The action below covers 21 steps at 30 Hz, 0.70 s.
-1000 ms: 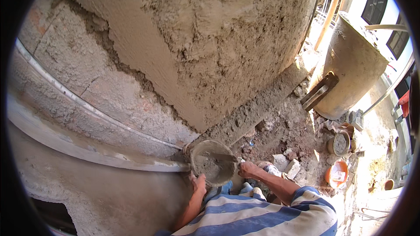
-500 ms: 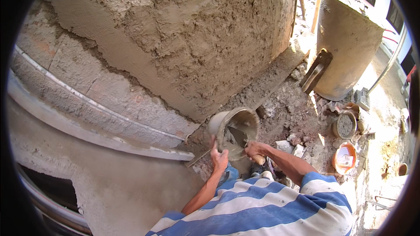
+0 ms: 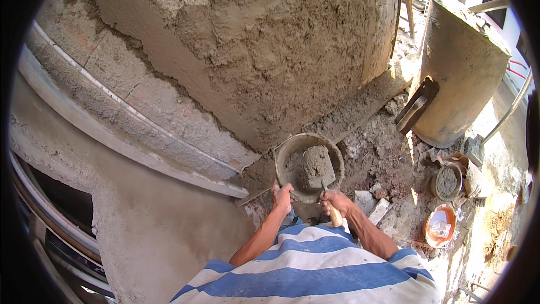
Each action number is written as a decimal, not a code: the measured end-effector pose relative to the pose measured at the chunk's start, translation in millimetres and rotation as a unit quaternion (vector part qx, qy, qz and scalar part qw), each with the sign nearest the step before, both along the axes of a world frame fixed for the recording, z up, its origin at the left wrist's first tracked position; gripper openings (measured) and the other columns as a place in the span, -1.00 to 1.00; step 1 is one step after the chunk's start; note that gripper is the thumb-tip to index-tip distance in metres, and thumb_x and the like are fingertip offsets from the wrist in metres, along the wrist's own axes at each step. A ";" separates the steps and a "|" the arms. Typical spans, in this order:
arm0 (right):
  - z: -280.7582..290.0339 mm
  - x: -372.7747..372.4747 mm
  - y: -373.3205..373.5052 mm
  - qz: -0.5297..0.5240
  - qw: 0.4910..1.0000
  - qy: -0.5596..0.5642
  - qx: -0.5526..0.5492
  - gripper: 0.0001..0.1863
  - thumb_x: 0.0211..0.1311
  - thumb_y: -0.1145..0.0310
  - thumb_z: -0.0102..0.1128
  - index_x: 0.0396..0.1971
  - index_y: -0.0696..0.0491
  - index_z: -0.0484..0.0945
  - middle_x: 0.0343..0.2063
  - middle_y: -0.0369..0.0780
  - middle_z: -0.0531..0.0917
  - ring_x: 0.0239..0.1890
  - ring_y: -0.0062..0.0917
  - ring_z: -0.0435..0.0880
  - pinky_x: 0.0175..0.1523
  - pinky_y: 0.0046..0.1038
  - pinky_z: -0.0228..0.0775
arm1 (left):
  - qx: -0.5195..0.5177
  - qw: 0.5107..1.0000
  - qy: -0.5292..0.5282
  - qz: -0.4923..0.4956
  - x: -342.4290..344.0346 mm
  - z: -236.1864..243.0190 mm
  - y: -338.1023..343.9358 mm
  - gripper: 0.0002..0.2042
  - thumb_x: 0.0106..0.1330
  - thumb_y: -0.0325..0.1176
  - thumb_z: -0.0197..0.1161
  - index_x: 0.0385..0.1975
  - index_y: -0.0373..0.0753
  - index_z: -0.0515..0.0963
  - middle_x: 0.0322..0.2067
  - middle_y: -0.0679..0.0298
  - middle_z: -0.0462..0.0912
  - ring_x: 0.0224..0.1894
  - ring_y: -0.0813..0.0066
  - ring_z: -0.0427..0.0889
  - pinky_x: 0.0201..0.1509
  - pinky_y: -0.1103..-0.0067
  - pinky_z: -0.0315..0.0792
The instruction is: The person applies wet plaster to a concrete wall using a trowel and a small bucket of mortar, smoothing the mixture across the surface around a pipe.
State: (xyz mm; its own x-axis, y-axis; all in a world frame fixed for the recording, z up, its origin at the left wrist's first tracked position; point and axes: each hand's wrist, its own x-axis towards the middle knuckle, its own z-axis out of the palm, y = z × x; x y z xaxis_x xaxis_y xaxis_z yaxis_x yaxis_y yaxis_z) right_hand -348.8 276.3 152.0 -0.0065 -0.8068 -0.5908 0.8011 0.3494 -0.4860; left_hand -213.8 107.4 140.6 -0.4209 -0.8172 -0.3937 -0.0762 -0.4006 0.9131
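A round, mortar-smeared bucket [image 3: 290, 160] is in front of me, at the foot of the wall. My left hand [image 3: 282, 197] is closed on its near left rim. In my right hand [image 3: 337, 202] is a trowel [image 3: 336, 217], gripped by its wooden handle, the end of which sticks out toward me. A thick heap of wet grey mortar [image 3: 318, 163] covers most of the blade, over the bucket's opening. The bottom of the bucket is partly hidden beneath it.
Ahead rises a wall [image 3: 270, 62] partly coated in rough mortar. At right stand a large drum [image 3: 467, 73], a small pail of mortar [image 3: 448, 182] and an orange-rimmed bucket [image 3: 440, 226]. Rubble [image 3: 380, 211] litters the ground. A long pale ledge [image 3: 135, 145] runs along the left.
The bucket was tipped toward my right and now faces up more. The trowel, earlier dipped inside, has come up with a heap of mortar on its blade. My view has shifted slightly.
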 end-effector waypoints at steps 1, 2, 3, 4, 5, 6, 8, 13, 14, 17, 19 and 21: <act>9.1 -4.7 4.5 -0.027 0.997 -0.057 -0.050 -0.92 0.12 0.39 -0.01 -0.49 0.07 0.38 -0.71 -0.35 0.35 -0.73 -0.62 0.35 -0.65 -0.54 0.29 | 0.029 0.999 0.003 0.029 -3.7 -9.5 -4.3 -0.48 -0.21 -0.38 0.19 -0.10 -0.22 0.33 -0.32 0.21 0.42 -0.30 0.34 0.45 -0.40 0.40 0.41; 21.8 -9.3 9.3 -0.070 0.994 -0.065 -0.059 -0.92 0.12 0.40 -0.01 -0.48 0.08 0.37 -0.72 -0.35 0.34 -0.74 -0.62 0.34 -0.66 -0.54 0.29 | 0.062 0.997 0.001 0.055 -7.2 -17.0 -4.8 -0.46 -0.26 -0.37 0.19 -0.11 -0.20 0.32 -0.28 0.18 0.41 -0.24 0.25 0.45 -0.37 0.32 0.42; 34.8 -13.2 10.9 -0.111 0.988 -0.077 -0.071 -0.92 0.12 0.40 -0.01 -0.47 0.08 0.37 -0.72 -0.34 0.33 -0.74 -0.62 0.34 -0.67 -0.53 0.29 | 0.060 0.997 0.002 0.049 -8.4 -17.0 -7.8 -0.46 -0.26 -0.37 0.19 -0.11 -0.20 0.32 -0.28 0.18 0.41 -0.24 0.25 0.45 -0.37 0.32 0.42; 47.1 -21.0 14.1 -0.154 0.982 -0.066 -0.086 -0.90 0.11 0.39 0.00 -0.47 0.10 0.36 -0.71 -0.32 0.35 -0.75 -0.62 0.34 -0.69 -0.53 0.29 | 0.092 0.993 -0.038 0.068 -10.5 -16.8 -12.3 -0.46 -0.28 -0.39 0.19 -0.14 -0.20 0.31 -0.24 0.15 0.40 -0.20 0.20 0.43 -0.35 0.25 0.42; 61.4 -29.4 16.5 -0.196 0.974 -0.057 -0.102 -0.88 0.10 0.38 0.02 -0.48 0.12 0.36 -0.71 -0.30 0.36 -0.76 -0.62 0.34 -0.70 -0.53 0.29 | 0.122 0.986 -0.079 0.087 -10.3 -15.3 -17.6 -0.47 -0.30 -0.40 0.19 -0.17 -0.20 0.30 -0.21 0.12 0.38 -0.16 0.14 0.41 -0.33 0.18 0.42; 83.1 -37.8 18.6 -0.243 0.963 -0.008 -0.117 -0.90 0.11 0.40 -0.02 -0.47 0.12 0.36 -0.71 -0.30 0.36 -0.77 -0.63 0.34 -0.72 -0.54 0.28 | 0.133 0.982 -0.081 0.109 -5.3 -18.0 -24.0 -0.49 -0.31 -0.42 0.20 -0.21 -0.21 0.28 -0.16 0.08 0.35 -0.09 0.06 0.36 -0.26 0.06 0.41; 111.8 -59.4 24.9 -0.350 0.914 0.144 -0.147 -0.87 0.11 0.38 -0.08 -0.46 0.14 0.36 -0.72 -0.30 0.39 -0.77 -0.65 0.35 -0.71 -0.57 0.30 | 0.127 0.983 -0.077 0.107 12.3 -21.7 -37.6 -0.48 -0.31 -0.43 0.19 -0.19 -0.21 0.27 -0.14 0.07 0.33 -0.07 0.04 0.34 -0.22 0.02 0.39; 194.0 -123.9 39.1 -0.662 0.617 0.424 -0.030 -0.89 0.20 0.40 -0.07 -0.36 0.12 0.36 -0.69 -0.30 0.43 -0.66 -0.66 0.44 -0.58 -0.59 0.38 | 0.129 0.979 -0.079 0.135 72.7 -47.5 -77.4 -0.48 -0.24 -0.48 0.13 -0.14 -0.15 0.24 -0.12 0.09 0.35 -0.03 0.01 0.38 -0.13 -0.09 0.34; 182.0 -153.6 50.0 -0.730 0.519 0.445 0.005 -0.89 0.19 0.40 -0.05 -0.35 0.13 0.36 -0.68 -0.30 0.45 -0.67 -0.64 0.43 -0.56 -0.58 0.40 | 0.134 0.980 -0.073 0.129 81.2 -50.1 -81.6 -0.48 -0.24 -0.48 0.13 -0.14 -0.15 0.24 -0.12 0.09 0.35 -0.03 0.01 0.38 -0.13 -0.09 0.34; 185.6 -199.9 52.3 -0.831 0.344 0.412 0.146 -0.81 0.15 0.37 0.04 -0.33 0.16 0.34 -0.59 -0.23 0.50 -0.60 -0.53 0.47 -0.56 -0.53 0.40 | 0.137 0.971 -0.085 0.174 99.3 -47.8 -86.2 -0.44 -0.25 -0.47 0.13 -0.08 -0.12 0.28 -0.07 0.10 0.34 -0.04 0.02 0.38 -0.13 -0.09 0.33; 144.5 -244.4 56.9 -0.709 0.125 0.509 0.472 -0.74 0.15 0.29 0.07 -0.31 0.16 0.33 -0.54 -0.19 0.51 -0.57 -0.49 0.48 -0.55 -0.51 0.42 | 0.143 0.965 -0.100 0.196 101.8 -21.7 -82.9 -0.43 -0.26 -0.46 0.13 -0.07 -0.11 0.29 -0.05 0.10 0.33 -0.04 0.03 0.38 -0.15 -0.08 0.34; 96.3 -275.5 2.1 -0.626 -0.019 0.577 0.525 -0.80 0.16 0.29 0.05 -0.32 0.11 0.39 -0.49 -0.19 0.53 -0.58 -0.49 0.47 -0.55 -0.53 0.37 | 0.142 0.954 -0.128 0.229 106.4 -11.8 -87.8 -0.44 -0.27 -0.43 0.15 -0.09 -0.10 0.30 -0.05 0.12 0.33 -0.05 0.04 0.38 -0.19 -0.03 0.36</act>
State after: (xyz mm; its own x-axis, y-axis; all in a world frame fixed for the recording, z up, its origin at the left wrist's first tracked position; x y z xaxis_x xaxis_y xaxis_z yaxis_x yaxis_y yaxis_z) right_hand -624.2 278.4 248.3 -0.0657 0.6802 0.7301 0.1745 0.7282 -0.6628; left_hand -107.4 19.7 128.8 0.0953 -0.7371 -0.6690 -0.0401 -0.6744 0.7373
